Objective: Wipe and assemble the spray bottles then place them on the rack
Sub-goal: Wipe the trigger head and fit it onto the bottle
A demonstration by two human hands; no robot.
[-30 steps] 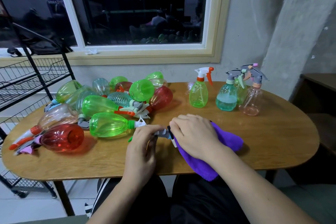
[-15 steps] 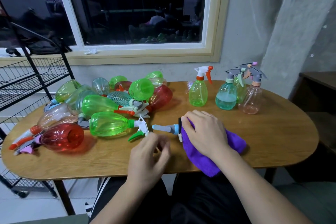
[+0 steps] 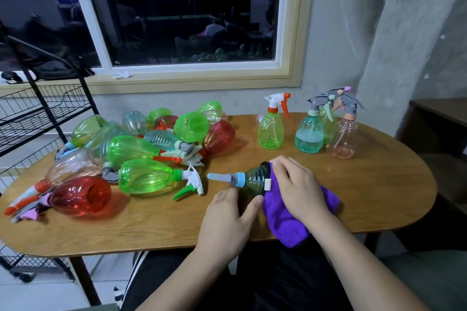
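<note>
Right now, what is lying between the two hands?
Head view: a ribbed dark-green spray bottle lies on its side between the left hand and right hand, its base against the purple cloth.

You have an oval wooden counter (image 3: pixel 379 197) in front of you, its far side close to a grey plastered wall (image 3: pixel 341 33). Above it is a wide window (image 3: pixel 182 15) of dark glass with dim reflections, framed in white inside a yellowish surround. On its sill (image 3: pixel 202 81) lie a small crumpled white scrap (image 3: pixel 121 74) and, at the left end, a dark bag (image 3: pixel 58 68). To your right a pale grey slab (image 3: pixel 417 45) stands against the wall with its left edge slanted, a dark wooden piece of furniture (image 3: pixel 439 108) sits below it, and light floor tiles (image 3: pixel 50 293) show under the counter.
</note>
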